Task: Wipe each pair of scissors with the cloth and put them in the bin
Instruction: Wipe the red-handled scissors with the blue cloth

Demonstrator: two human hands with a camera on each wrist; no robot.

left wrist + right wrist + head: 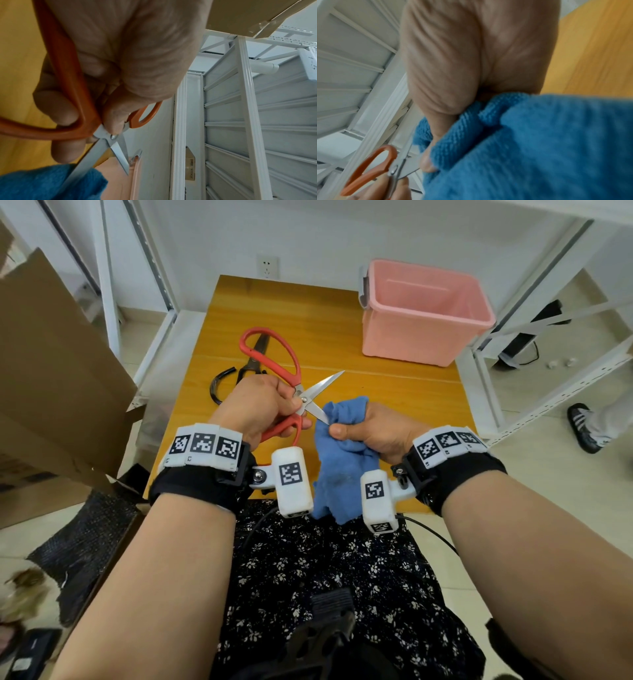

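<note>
The left hand grips the red scissors, blades spread; the right hand clutches the blue cloth around the lower blade.

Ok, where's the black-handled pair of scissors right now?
In the head view, the black-handled scissors lie on the wooden table, left of the pink bin, just beyond the left hand.

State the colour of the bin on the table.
The bin is pink, seen best in the head view.
</note>
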